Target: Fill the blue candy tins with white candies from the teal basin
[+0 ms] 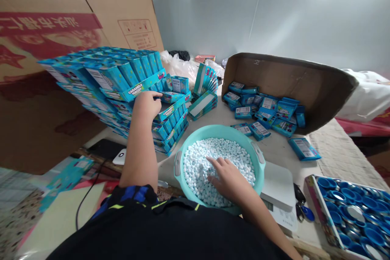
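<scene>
My left hand (pixel 148 105) is at the stacked display trays on the left, its bent fingers at the near end of a small blue candy box (pixel 172 96). That box lies flat across the top tray (pixel 171 112); my fingertips are partly hidden. My right hand (pixel 227 176) rests among small pale-blue candies (pixel 199 178) in a turquoise basin (pixel 219 131), fingers apart, palm down. Nothing shows gripped in it. Left of my left hand rises a tall stack of filled trays (pixel 122 75) marked "CARAMELO MACIZO".
A cardboard carton (pixel 289 73) on its side spills small blue boxes (pixel 268 109). Right of the basin lies a white scale (pixel 278 189) beside keys (pixel 300 203). A box of blue cups (pixel 353 211) stands lower right. Folded trays (pixel 203 103) lie behind, and a large carton (pixel 76 8) stands left.
</scene>
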The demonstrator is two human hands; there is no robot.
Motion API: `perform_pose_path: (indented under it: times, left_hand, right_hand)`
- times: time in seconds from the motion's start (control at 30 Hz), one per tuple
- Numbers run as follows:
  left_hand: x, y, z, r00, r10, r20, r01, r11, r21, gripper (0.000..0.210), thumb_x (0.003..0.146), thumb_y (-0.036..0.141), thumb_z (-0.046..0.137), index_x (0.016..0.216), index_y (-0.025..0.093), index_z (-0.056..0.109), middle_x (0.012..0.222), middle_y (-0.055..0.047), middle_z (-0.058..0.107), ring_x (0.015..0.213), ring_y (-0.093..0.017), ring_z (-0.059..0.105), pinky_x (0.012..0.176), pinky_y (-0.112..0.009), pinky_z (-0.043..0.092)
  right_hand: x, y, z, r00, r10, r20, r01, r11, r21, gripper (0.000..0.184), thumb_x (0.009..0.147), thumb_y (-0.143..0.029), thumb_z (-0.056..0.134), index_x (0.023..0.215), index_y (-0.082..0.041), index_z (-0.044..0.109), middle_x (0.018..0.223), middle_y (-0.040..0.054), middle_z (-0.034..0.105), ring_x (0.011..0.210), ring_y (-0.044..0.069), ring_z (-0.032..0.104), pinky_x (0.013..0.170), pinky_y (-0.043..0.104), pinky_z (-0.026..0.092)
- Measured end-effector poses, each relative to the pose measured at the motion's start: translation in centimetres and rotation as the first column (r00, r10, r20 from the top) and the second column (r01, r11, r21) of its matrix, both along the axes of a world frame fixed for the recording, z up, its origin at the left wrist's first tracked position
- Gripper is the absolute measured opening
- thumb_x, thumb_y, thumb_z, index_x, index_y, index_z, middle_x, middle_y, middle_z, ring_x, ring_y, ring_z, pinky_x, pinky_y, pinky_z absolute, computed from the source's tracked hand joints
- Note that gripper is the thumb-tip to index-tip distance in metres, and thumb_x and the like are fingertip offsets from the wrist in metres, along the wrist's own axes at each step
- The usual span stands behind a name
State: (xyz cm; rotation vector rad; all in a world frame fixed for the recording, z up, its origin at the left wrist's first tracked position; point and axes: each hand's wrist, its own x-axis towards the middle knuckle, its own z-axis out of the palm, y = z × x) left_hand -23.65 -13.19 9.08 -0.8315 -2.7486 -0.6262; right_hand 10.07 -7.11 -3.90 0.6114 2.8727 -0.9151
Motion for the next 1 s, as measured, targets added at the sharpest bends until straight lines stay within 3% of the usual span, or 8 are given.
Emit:
perform_pose_path:
  times: [0.23, 0.37, 0.5, 0.73, 1.0]
  left_hand:
    - [-0.1, -0.3, -0.9, 1.0, -0.01, 0.02, 0.009, 0.998, 0.058, 0.05, 0.093, 0.015, 0.056, 0.135, 0.018, 0.081, 0.116, -0.015, 0.083, 0.107, -0.033, 0.077, 0.102, -0.037, 0.058]
    - [0.2, -0.5, -1.7, 1.0, -0.015, 0.022, 0.012, 0.992, 0.127, 0.052, 0.093, 0.013, 0.055, 0.139, 0.018, 0.079, 0.129, -0.015, 0.08, 0.115, -0.034, 0.076, 0.105, -0.039, 0.058]
    - [0.3, -0.2, -1.6, 0.998, 0.011, 0.062, -0.021, 0.987, 0.16, 0.051, 0.093, 0.014, 0.056, 0.139, 0.017, 0.079, 0.131, -0.016, 0.079, 0.117, -0.035, 0.075, 0.107, -0.04, 0.058]
    - [1.1, 0.9, -1.8, 0.993, 0.097, 0.064, -0.103, 0.989, 0.108, 0.055, 0.09, 0.012, 0.057, 0.142, 0.015, 0.076, 0.14, -0.018, 0.076, 0.133, -0.04, 0.069, 0.114, -0.049, 0.054]
    - [2.2, 0.1, -3.0, 0.999, 0.051, -0.003, -0.051, 0.994, 0.098, 0.053, 0.094, 0.011, 0.056, 0.145, 0.015, 0.072, 0.149, -0.015, 0.071, 0.142, -0.038, 0.064, 0.122, -0.048, 0.049]
  right_hand:
    - [-0.1, -0.1, 0.2, 1.0, -0.002, 0.014, 0.002, 1.0, 0.007, 0.068, 0.106, -0.034, 0.056, 0.171, -0.021, 0.041, 0.148, 0.0161, 0.065, 0.136, 0.037, 0.058, 0.115, 0.049, 0.047]
    - [-0.1, -0.1, 0.0, 1.0, -0.009, 0.011, 0.009, 1.0, 0.006, 0.067, 0.106, -0.034, 0.055, 0.17, -0.02, 0.042, 0.15, 0.0161, 0.063, 0.137, 0.037, 0.057, 0.115, 0.047, 0.046]
    - [0.0, -0.1, 0.0, 1.0, -0.02, 0.003, 0.02, 1.0, -0.002, 0.064, 0.108, -0.034, 0.053, 0.169, -0.018, 0.044, 0.149, 0.0166, 0.064, 0.137, 0.037, 0.057, 0.116, 0.048, 0.046]
    - [0.0, -0.2, 0.3, 0.999, -0.035, 0.014, 0.035, 0.999, -0.014, 0.063, 0.108, -0.034, 0.054, 0.168, -0.017, 0.045, 0.149, 0.017, 0.064, 0.136, 0.037, 0.058, 0.115, 0.049, 0.047]
    - [0.1, 0.0, -0.2, 0.999, -0.034, -0.003, 0.034, 0.999, -0.023, 0.063, 0.108, -0.034, 0.055, 0.168, -0.016, 0.045, 0.152, 0.0172, 0.062, 0.14, 0.038, 0.057, 0.118, 0.05, 0.045]
